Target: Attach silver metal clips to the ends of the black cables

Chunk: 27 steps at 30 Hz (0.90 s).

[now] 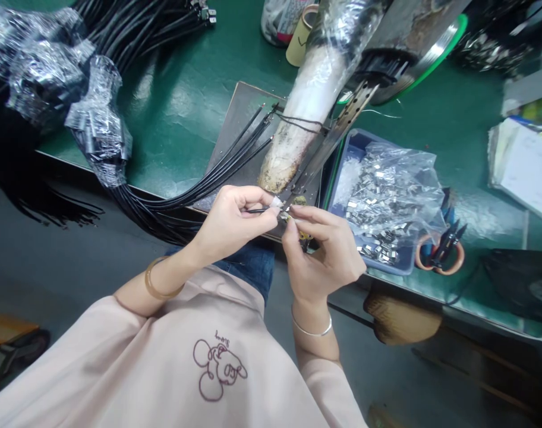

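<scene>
My left hand [233, 220] pinches the end of a thin black wire [257, 210] between thumb and fingers, just in front of the tip of a plastic-wrapped machine nose [298, 125]. My right hand [322, 249] is closed in a pinch right beside it, its fingertips touching the wire's end, where a small metal piece [285, 216] shows. A bundle of black wires [217, 172] runs from the left across a dark metal plate [239, 119] toward my hands.
A blue tray [358, 145] holds a clear bag of small metal clips [387, 196]. Orange-handled snips [440, 252] lie right of it. Foil-wrapped wire bundles [75, 101] lie at the left on the green table [186, 89]. A perforated metal strip [342, 125] feeds from a reel [413, 47].
</scene>
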{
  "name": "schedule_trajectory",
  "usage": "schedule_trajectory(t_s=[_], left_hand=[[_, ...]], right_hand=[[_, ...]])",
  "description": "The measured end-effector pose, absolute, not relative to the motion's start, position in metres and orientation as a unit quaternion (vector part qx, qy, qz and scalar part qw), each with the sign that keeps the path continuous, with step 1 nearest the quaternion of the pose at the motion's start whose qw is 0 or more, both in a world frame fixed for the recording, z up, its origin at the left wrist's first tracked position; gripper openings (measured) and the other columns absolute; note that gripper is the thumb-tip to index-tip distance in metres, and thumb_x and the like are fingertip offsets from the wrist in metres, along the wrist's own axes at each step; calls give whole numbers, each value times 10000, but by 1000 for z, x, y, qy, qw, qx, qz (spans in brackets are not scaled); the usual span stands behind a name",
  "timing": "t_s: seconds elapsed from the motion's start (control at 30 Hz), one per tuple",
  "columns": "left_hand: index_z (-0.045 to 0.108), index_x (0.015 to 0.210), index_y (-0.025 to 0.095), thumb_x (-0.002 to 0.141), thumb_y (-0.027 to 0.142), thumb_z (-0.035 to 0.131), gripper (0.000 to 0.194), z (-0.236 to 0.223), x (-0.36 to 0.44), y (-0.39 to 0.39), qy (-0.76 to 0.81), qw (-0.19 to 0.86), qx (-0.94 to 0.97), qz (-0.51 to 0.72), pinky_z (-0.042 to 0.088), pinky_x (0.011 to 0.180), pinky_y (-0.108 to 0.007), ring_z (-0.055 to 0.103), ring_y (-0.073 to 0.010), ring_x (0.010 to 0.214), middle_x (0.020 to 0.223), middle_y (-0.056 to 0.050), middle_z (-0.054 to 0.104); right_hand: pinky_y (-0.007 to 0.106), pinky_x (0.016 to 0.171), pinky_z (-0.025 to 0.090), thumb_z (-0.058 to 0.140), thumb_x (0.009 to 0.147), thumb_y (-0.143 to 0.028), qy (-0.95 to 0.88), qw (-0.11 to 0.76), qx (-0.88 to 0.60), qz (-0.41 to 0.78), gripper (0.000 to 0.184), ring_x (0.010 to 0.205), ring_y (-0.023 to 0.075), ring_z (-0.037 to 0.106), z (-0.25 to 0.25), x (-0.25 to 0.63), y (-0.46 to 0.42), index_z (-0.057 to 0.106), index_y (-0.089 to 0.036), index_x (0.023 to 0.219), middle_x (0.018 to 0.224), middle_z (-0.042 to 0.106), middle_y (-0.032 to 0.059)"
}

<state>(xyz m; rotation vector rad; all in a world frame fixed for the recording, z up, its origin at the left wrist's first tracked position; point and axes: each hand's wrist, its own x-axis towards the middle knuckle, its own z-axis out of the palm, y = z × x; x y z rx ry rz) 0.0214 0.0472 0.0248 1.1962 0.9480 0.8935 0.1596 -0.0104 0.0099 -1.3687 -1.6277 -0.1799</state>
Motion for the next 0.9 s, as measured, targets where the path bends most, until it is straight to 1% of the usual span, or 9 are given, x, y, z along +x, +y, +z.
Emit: schedule_trajectory(t_s=[0.13, 0.33, 0.53, 0.73, 0.9], left_hand=[[758, 716, 94, 722, 198, 674, 134, 25, 20, 48, 413, 633, 527, 389, 265, 454, -177, 372, -47, 496, 559, 7, 565], [741, 690, 95, 703, 180, 671, 110, 23, 18, 50, 402, 638, 535, 382, 280, 452, -163, 354, -39, 492, 549, 25, 547], [731, 712, 106, 728, 192, 643, 124, 27, 20, 45, 418, 595, 571, 381, 293, 449, -151, 315, -36, 489, 542, 46, 504], [727, 740, 119, 759, 195, 622, 132, 30, 19, 42, 422, 543, 614, 387, 327, 471, -148, 343, -45, 504, 544, 49, 488], [729, 744, 126, 763, 194, 620, 130, 32, 18, 43, 425, 540, 619, 380, 340, 473, -145, 386, -52, 518, 556, 38, 529]], right_hand=[[309, 781, 605, 700, 839, -75, -672, 482, -557, -80, 183, 840, 164, 757, 13, 159, -11, 611, -235, 851, 920, 780, 13], [284, 754, 617, 681, 848, -74, -694, 462, -547, -74, 188, 833, 156, 759, 12, 160, -13, 580, -233, 841, 922, 778, 22], [263, 752, 611, 700, 852, -77, -689, 455, -556, -96, 173, 820, 143, 757, 9, 160, -11, 606, -219, 875, 908, 777, 15], [262, 763, 612, 731, 827, -59, -680, 467, -557, -96, 190, 821, 140, 748, 13, 157, -11, 628, -214, 863, 896, 770, 14], [252, 772, 616, 736, 813, -56, -685, 460, -557, -94, 194, 825, 140, 747, 16, 157, -13, 615, -206, 839, 902, 771, 29]])
